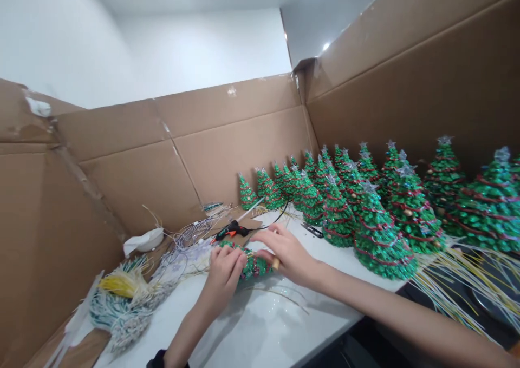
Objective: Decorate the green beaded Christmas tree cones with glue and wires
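Note:
A miniature Christmas tree (257,268), green and glittery with red garland, lies on its side on the white tabletop. My left hand (227,269) is closed over its left part and presses on it. From the right, my right hand (289,255) reaches over the tree with thumb and fingers curled around a small tan stick-like piece (276,263), partly hidden by the fingers. Thin yellowish strands stick out near my fingertips and below the tree. Just beyond my hands lies a black and orange glue gun (233,230) with its cord running back.
Several finished green trees (382,238) with star tops stand in rows on the right. Bundled wires (122,303) and a white dish (144,242) lie at left. Loose strands (459,276) spread at lower right. Cardboard walls (235,151) enclose the white table (268,330).

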Tool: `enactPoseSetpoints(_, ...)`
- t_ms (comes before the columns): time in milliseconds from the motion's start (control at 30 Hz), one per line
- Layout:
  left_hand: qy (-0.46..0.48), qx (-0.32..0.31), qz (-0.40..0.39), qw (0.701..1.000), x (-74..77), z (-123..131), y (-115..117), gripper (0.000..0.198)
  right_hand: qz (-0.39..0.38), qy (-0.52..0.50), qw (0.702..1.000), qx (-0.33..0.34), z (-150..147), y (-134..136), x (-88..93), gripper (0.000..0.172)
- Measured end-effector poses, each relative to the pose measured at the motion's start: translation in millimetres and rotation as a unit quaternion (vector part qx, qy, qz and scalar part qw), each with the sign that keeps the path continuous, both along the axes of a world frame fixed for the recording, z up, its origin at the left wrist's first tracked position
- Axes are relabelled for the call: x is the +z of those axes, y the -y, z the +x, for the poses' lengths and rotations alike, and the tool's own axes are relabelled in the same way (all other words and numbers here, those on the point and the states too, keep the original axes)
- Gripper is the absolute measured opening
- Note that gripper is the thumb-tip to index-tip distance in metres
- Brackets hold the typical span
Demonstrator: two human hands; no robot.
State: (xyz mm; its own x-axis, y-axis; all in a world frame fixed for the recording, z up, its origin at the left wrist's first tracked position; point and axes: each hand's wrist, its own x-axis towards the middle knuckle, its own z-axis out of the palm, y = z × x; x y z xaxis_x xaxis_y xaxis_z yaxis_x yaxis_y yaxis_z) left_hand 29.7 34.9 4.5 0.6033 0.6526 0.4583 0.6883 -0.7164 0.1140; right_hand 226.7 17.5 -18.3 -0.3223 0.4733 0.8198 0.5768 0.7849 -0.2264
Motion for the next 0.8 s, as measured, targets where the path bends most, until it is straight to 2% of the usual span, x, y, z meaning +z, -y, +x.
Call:
enactPoseSetpoints(133,0.058,0.019,-0.017,0.998,-4.0,0,2,0.034,-0.079,0.058,0.995,0.016,-20,-12,7.2,0.007)
enactPoseSetpoints(300,0.108,0.039,-0.04,0.993,-5.2,-3,2,0.035,-0.12,-0.006,0.991,0.049,-20,-19,-2.6,0.012)
enactPoseSetpoints(467,0.073,0.024,0.003,0.997,-6.5,-4,6,0.033,-0.15,-0.029,0.987,0.052,-19,-16,-13.3,0.014)
enactPoseSetpoints(633,0.04,0.015,0.061,0.997,-2.9,-6,9,0.034,-0.162,-0.029,0.985,0.056,-23,-8,-13.5,0.016)
enactPoseSetpoints(800,0.021,-0.014,0.071,0.997,-2.5,-9,7,0.039,-0.143,-0.023,0.987,0.066,-26,-4,-14.7,0.018)
